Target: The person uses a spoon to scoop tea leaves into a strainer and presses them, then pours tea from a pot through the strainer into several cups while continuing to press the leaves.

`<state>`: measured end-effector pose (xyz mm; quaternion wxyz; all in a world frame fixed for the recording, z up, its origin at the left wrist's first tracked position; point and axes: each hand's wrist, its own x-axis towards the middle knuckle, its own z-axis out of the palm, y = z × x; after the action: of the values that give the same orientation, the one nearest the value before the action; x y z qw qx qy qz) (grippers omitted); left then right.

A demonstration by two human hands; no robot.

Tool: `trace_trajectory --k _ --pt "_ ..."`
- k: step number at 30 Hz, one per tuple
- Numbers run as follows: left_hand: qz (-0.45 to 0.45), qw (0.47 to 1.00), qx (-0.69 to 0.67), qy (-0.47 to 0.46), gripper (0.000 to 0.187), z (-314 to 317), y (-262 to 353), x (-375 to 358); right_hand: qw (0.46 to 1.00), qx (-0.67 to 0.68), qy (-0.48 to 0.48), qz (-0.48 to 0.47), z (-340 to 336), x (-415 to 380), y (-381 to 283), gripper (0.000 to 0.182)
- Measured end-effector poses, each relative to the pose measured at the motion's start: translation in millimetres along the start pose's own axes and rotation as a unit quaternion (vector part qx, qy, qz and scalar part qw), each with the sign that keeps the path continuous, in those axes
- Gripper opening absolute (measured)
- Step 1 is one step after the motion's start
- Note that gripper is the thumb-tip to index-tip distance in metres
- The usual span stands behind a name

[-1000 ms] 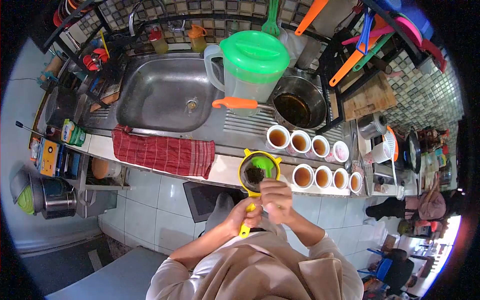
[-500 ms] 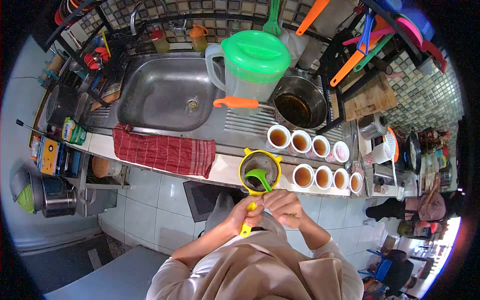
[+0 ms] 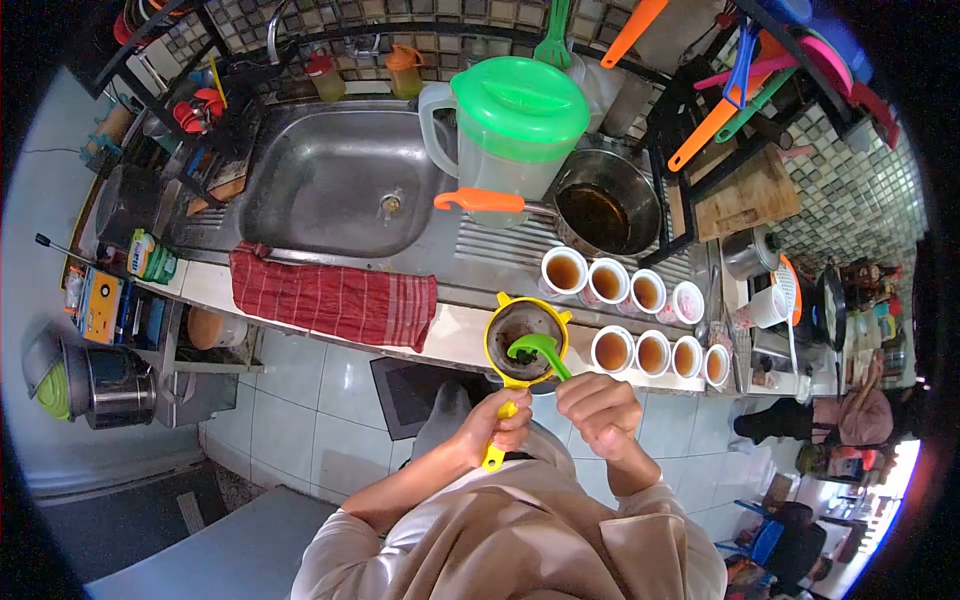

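We hold: yellow strainer (image 3: 527,317), left hand (image 3: 490,428) clamped on its six-o'clock handle; green spoon (image 3: 538,343), right hand (image 3: 600,410) closed round it, bowl over dark residue (image 3: 514,332).

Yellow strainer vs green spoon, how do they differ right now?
The strainer has a yellow rim and wide bowl; the spoon is green with a smaller head. The left hand grips the strainer, the right hand the spoon. Shared: both handles point toward the person.
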<state>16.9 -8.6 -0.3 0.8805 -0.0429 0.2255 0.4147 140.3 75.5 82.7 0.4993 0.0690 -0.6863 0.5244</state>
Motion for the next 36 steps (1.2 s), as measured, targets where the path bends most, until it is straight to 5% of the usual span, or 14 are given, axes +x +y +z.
trace_trajectory --k 13,15,24,26,36 --pt "-0.013 1.000 0.012 -0.003 0.026 0.9 4.1 -0.3 0.999 -0.014 0.049 0.008 -11.9 -7.1 22.7 0.048" --pt "-0.009 1.000 0.009 -0.016 0.024 -2.0 2.9 0.1 0.992 0.025 0.009 0.126 -14.1 -13.1 29.7 0.034" --pt "-0.020 1.000 0.006 -0.023 0.023 -5.8 3.9 1.0 0.970 0.063 -0.114 0.205 -30.3 14.3 48.7 0.040" --pt "-0.025 0.999 0.007 -0.024 0.025 -6.6 4.0 1.2 0.933 0.194 -0.119 0.278 -39.6 19.7 53.5 0.041" --pt "-0.032 0.999 -0.017 -0.031 0.023 -6.0 4.1 1.2 0.927 0.205 0.039 0.311 -24.1 13.3 60.4 0.039"
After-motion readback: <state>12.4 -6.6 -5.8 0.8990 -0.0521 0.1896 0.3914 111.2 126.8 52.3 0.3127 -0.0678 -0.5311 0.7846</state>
